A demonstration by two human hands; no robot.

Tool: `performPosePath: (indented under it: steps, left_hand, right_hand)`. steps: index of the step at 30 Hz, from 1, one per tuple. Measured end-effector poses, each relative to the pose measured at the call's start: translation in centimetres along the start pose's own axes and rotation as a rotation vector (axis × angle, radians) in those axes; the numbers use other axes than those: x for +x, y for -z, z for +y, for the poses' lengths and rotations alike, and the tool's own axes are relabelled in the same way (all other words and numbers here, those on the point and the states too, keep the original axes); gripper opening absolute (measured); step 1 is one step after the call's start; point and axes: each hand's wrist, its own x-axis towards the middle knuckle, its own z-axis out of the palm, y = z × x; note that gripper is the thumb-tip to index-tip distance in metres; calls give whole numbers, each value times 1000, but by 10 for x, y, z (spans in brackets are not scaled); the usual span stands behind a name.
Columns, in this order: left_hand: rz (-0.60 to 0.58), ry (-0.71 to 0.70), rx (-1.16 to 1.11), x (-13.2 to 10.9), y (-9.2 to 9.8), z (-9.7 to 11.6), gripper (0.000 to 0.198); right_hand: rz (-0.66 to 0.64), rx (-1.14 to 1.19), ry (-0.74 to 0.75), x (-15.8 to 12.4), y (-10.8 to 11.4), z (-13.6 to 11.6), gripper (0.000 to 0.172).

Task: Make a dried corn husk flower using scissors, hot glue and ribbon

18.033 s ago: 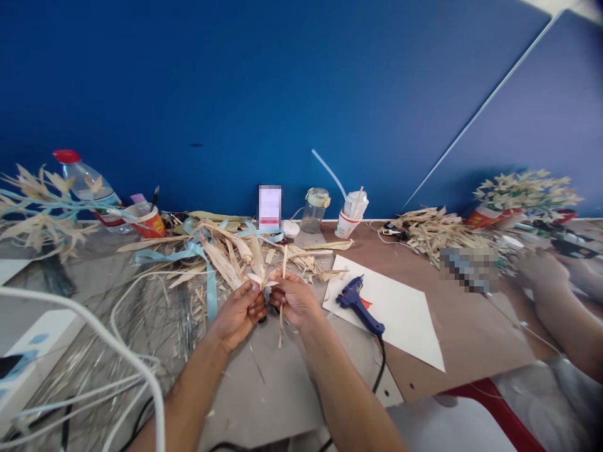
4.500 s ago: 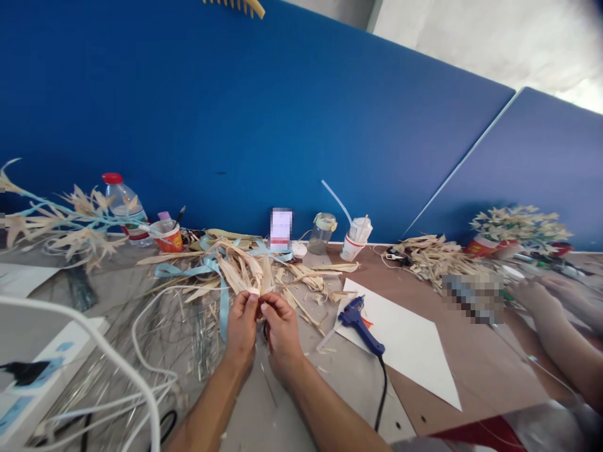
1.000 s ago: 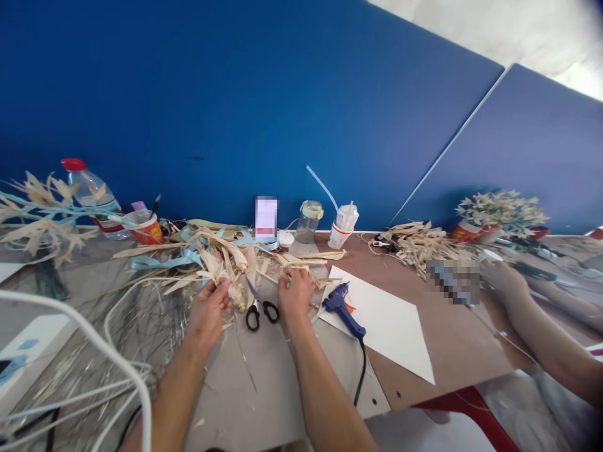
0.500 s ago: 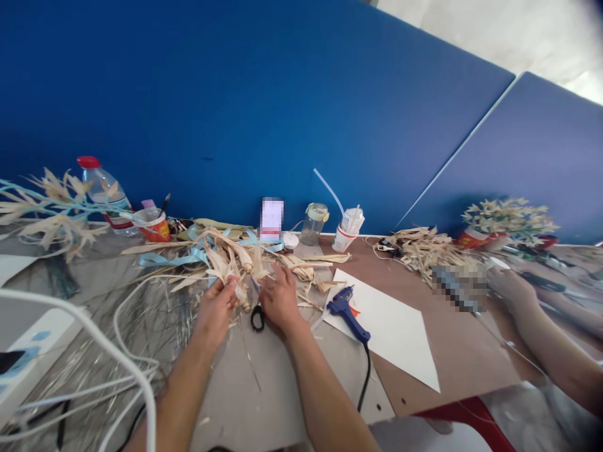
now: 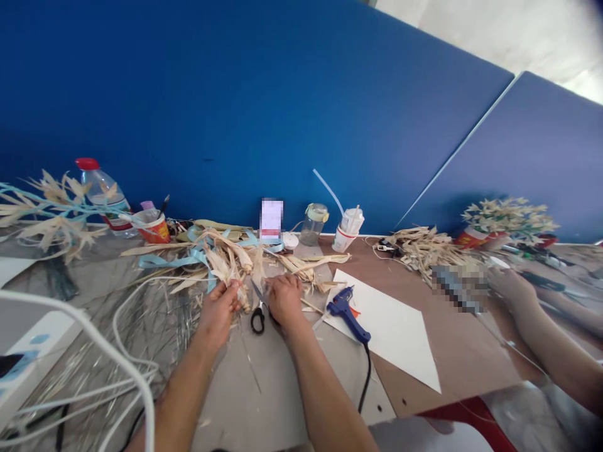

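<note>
Dried husks (image 5: 230, 256) lie heaped at the middle of a cluttered table (image 5: 245, 408), where a person's left hand (image 5: 217, 309) pinches the near end of the pile between thumb and bent fingers. The right hand (image 5: 285, 300) rests knuckles up, fingers curled under, partly covering a pair of scissors (image 5: 259, 307) whose blades point away from the person; whether it grips anything cannot be told. Blue ribbon (image 5: 188, 258) trails through the husks, and thin wires (image 5: 136, 333) spread to the left. To the right, a blue glue gun (image 5: 349, 316) lies on the left part of a white sheet (image 5: 407, 345). Behind, a lit phone (image 5: 271, 221), a jar (image 5: 314, 227) and a white cup (image 5: 345, 238) line a blue partition (image 5: 264, 100). At far left, husk flowers (image 5: 56, 213) on blue stems extend in front of a red-capped bottle (image 5: 101, 191); at far right, a co-worker's hand (image 5: 511, 285) reaches in near more husk flowers in red cups.
</note>
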Motion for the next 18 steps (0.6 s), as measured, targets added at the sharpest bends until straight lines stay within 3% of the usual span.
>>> performPosePath:
  steps: [5,8,13,18]
  left_hand:
    - [21,9,-1,0,0,0,32]
    - [19,17,-6,0,0,1,33]
    - [10,18,4,-1,0,2,30]
    - [-5,10,14,0,1,0,30]
  right_hand:
    - [-67,-65,-82,0,5,8,34]
    - [-39,-72,-128,-2,6,10,38]
    - [77,-131,-237,-3,2,13,25]
    - [114,-66,-212,-1,3,11,16]
